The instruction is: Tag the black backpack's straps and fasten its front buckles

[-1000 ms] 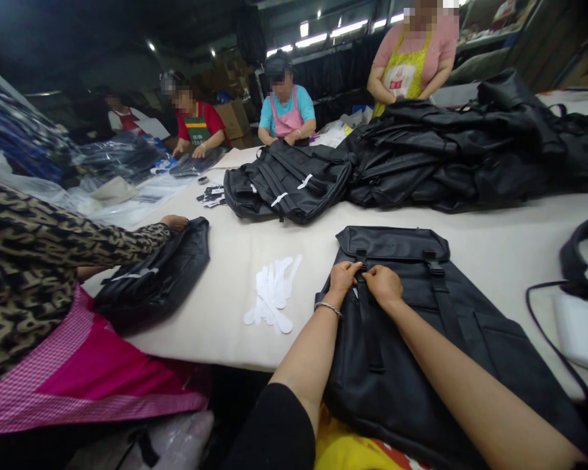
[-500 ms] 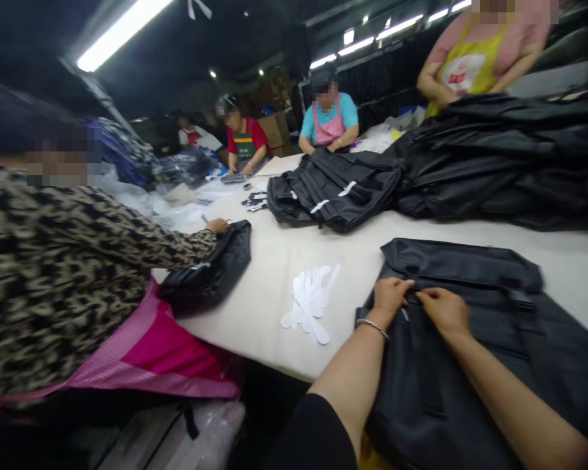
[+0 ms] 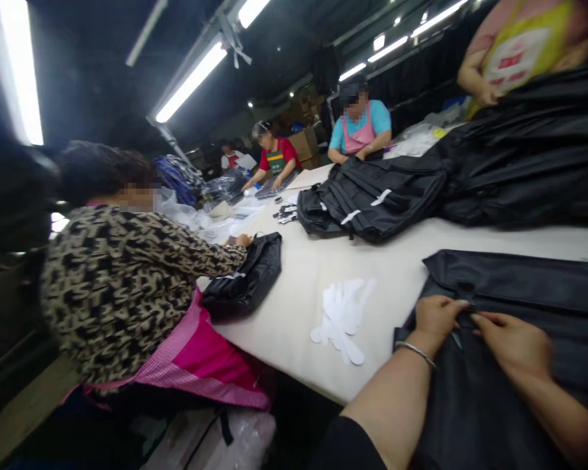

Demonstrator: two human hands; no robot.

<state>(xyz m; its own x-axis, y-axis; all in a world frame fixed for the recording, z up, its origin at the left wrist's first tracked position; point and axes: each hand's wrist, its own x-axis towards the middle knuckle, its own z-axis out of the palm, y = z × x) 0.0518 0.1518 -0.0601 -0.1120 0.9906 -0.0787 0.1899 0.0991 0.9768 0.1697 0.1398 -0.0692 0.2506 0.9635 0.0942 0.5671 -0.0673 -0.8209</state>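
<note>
View swung left, left hand (image 3: 438, 318), right hand (image 3: 512, 341), each grip pinching black backpack (image 3: 524, 282)

The smooth leather-like backpack (image 3: 509, 391) is plain black. It lies on a cream cloth-covered table (image 3: 298, 307) beside white paper tags (image 3: 343, 316). The thin wrist bangle (image 3: 416, 352) is silver. A co-worker's long-sleeved top (image 3: 122, 287) is tan with black leopard-like blotches, and the apron (image 3: 200, 359) is bright pink with a fine pink-and-white check. The heaped backpacks (image 3: 372, 202) are black with white strips. Farther off are a pink apron over a teal shirt (image 3: 360, 127), a green apron over a red shirt (image 3: 277, 156), and a yellow apron with a red-on-white patch (image 3: 524, 46).
</note>
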